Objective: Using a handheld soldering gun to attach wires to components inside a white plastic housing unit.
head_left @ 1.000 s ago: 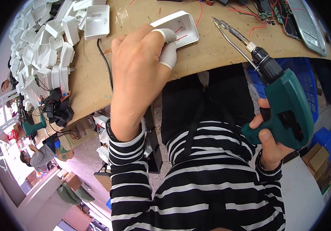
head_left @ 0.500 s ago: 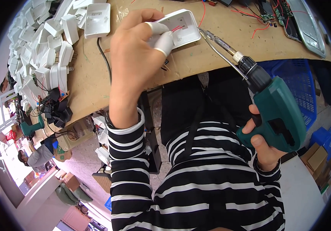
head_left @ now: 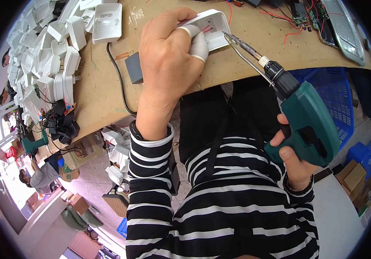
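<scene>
My left hand (head_left: 170, 54), with white finger cots on thumb and a finger, is closed on a white plastic case (head_left: 220, 36) over the table. Inside the open case, a short red wire (head_left: 205, 29) shows at the covered fingertips. In my right hand (head_left: 291, 159) is a green gun-shaped soldering iron (head_left: 312, 123), its fingers wrapped round the handle near the trigger. The iron's tip points up-left to the case's right rim; whether they touch I cannot tell. A thin metal tube runs along the iron's barrel.
White plastic cases (head_left: 58, 47) pile up at the left, one open case (head_left: 107, 23) beside them. A dark grey block (head_left: 134, 68) and black cable (head_left: 117, 71) lie near my left hand. Circuit boards with red wires (head_left: 299, 19) are far right. A blue crate (head_left: 332, 95) stands below the table edge.
My left hand has moved right, the case shifting slightly with it, and the dark grey block has come into sight. My right hand and the soldering iron have moved slightly left.
</scene>
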{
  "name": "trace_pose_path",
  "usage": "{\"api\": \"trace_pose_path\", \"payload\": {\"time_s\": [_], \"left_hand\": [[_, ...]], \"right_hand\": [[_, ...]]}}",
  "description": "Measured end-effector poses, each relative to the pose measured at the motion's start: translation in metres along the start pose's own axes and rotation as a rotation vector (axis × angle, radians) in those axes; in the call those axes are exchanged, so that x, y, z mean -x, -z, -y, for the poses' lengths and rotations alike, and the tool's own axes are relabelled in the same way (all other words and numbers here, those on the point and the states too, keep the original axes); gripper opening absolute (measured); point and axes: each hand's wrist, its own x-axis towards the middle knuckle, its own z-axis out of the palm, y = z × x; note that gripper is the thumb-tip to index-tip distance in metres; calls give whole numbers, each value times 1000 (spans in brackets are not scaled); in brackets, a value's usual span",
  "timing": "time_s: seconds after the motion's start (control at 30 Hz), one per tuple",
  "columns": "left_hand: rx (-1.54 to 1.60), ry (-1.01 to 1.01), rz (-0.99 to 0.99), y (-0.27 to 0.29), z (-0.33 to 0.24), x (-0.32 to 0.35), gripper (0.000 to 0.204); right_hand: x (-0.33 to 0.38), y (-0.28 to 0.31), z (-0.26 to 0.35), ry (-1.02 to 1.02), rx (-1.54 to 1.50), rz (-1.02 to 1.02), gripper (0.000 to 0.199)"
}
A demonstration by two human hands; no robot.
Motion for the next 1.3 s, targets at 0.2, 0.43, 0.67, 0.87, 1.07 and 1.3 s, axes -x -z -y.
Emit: {"api": "trace_pose_path", "payload": {"time_s": [0.2, 0.43, 0.67, 0.87, 1.07, 1.3], "left_hand": [[-53, 2, 20, 2, -9, -9, 10], [-204, -54, 32, 3, -11, -9, 11], [-104, -7, 14, -2, -11, -9, 11], [-91, 10, 29, -1, -13, -9, 10], [-126, -31, 22, -2, -12, -9, 8], [-157, -28, 19, -1, -15, -8, 7]], "right_hand": [[-2, 0, 0, -9, -4, -22, 64], [-7, -1, 0, -35, -15, -32, 65], [-12, 3, -4, 20, 31, 35, 64], [-16, 4, -1, -46, 36, 76, 61], [-23, -4, -4, -25, 48, 11, 60], [-29, -6, -1, -22, 94, 7, 58]]}}
